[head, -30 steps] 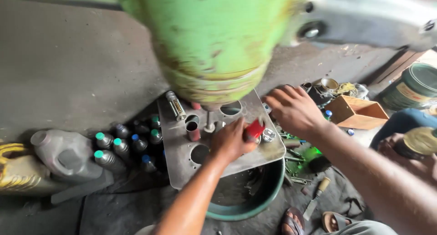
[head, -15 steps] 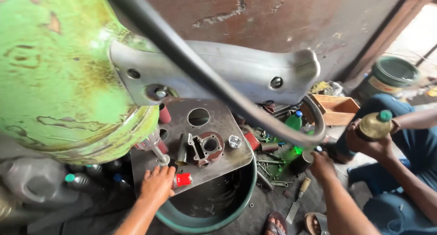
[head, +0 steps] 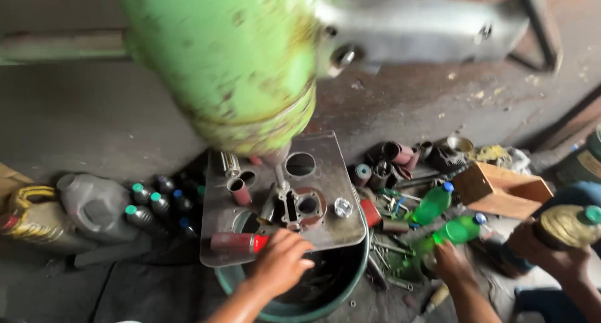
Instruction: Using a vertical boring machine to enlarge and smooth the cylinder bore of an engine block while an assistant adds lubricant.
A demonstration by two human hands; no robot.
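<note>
The left hand's fingers [head: 294,255] are curling down over the near edge of the grey metal plate [head: 332,173], their tips closing beside the red-capped cylinder [head: 236,242] lying at the plate's seven o'clock corner; whether they are pinching its cap I cannot tell. The left hand [head: 280,265] is hovering over the green basin [head: 350,273] that carries the plate as a worktop. At twelve o'clock from the hand, a rust-red flanged part [head: 302,207] and a small shiny ring [head: 342,207] are sitting loose on the plate, so the sorting seems to be midway, with parts waiting.

At three o'clock the right hand [head: 452,261] is gripping the base of a green bottle [head: 446,235], fingers wrapped round it. Farther right, another person's hand [head: 546,248] is holding a yellowish bottle [head: 566,226]. A large green machine body [head: 231,60] is looming overhead.
</note>
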